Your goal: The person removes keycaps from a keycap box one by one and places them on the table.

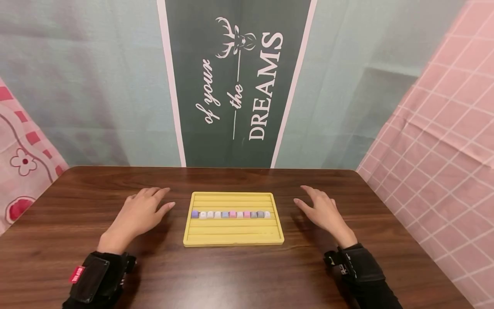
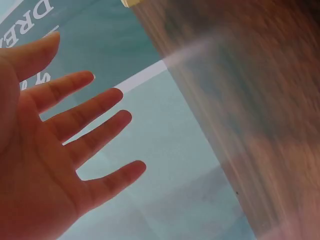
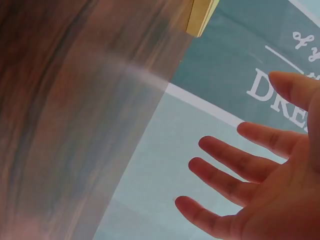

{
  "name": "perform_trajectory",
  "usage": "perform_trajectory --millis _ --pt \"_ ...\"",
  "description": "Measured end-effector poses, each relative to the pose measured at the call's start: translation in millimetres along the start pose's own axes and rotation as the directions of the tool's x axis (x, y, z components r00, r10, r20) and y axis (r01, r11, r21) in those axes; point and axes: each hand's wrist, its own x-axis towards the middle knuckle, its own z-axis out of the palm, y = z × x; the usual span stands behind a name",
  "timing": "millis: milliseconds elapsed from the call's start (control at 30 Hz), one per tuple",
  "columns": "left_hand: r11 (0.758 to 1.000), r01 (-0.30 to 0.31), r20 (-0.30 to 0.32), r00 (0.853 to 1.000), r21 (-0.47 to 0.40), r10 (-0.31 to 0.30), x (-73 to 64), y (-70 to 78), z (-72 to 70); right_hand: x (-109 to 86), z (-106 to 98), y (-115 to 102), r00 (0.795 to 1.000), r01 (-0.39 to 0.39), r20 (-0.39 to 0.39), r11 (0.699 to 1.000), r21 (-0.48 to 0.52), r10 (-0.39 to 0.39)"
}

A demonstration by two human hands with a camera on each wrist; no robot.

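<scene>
A yellow ridged tray [image 1: 231, 239] lies flat on the brown wooden table. Across its middle runs a row of several small keycaps, among them a purple keycap [image 1: 194, 214] at the left end, a blue keycap [image 1: 225, 214], a pink keycap [image 1: 233, 214] and a grey keycap [image 1: 260, 214]; others are white. To the left of the tray is my left hand [image 1: 139, 213], its fingers spread and holding nothing. My right hand [image 1: 321, 211] is on the tray's right side, also with spread fingers and nothing held. Neither hand touches the tray. Both wrist views show bare palms, with a tray corner [image 3: 201, 17] at the edge.
The wooden table [image 1: 216, 279] extends around the tray. Behind it hangs a pale green cloth [image 1: 115, 86] with a dark green lettered panel [image 1: 227, 150]. A pink gridded cloth [image 1: 444, 171] borders the right side, and a pink patterned cloth [image 1: 23, 141] the left.
</scene>
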Motion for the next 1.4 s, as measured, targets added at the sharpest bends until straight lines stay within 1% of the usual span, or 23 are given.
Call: perform_trajectory --millis 200,333,467,633,767,900,1000,1167,1400 --pt "0.999 -0.052 -0.047 0.998 0.010 0.052 2.5 12.1 0.0 -1.3 0 -14 0.999 0.040 -0.022 0.999 0.018 -0.039" --pt "0.994 -0.105 -0.096 0.990 0.024 0.107 5.5 19.7 2.1 -3.2 1 -26 0.996 0.083 -0.041 0.996 0.021 -0.082" --pt "0.990 -0.140 -0.115 0.983 0.029 0.143 7.4 25.7 6.9 -4.6 3 -36 0.992 0.122 -0.033 0.992 0.029 -0.121" --pt "0.988 -0.153 -0.085 0.984 0.038 0.156 8.9 31.6 14.3 -4.5 7 -44 0.990 0.142 -0.031 0.989 0.028 -0.141" --pt "0.987 -0.155 -0.027 0.987 0.045 0.157 10.3 34.5 18.3 -3.6 9 -49 0.988 0.152 -0.020 0.988 0.042 -0.151" --pt "0.986 -0.163 0.023 0.986 0.037 0.162 13.1 36.7 18.6 -2.0 9 -55 0.987 0.161 -0.007 0.986 0.045 -0.161" --pt "0.985 -0.169 0.027 0.985 0.036 0.168 15.7 39.0 19.8 -1.1 10 -59 0.984 0.178 0.001 0.983 0.034 -0.178" --pt "0.980 -0.184 0.027 0.983 0.070 0.182 19.8 42.0 26.0 -1.0 13 -67 0.977 0.212 0.018 0.977 0.023 -0.212" --pt "0.975 -0.198 0.036 0.980 0.097 0.195 23.3 44.2 30.3 -2.3 20 -78 0.973 0.225 0.052 0.974 0.019 -0.226"
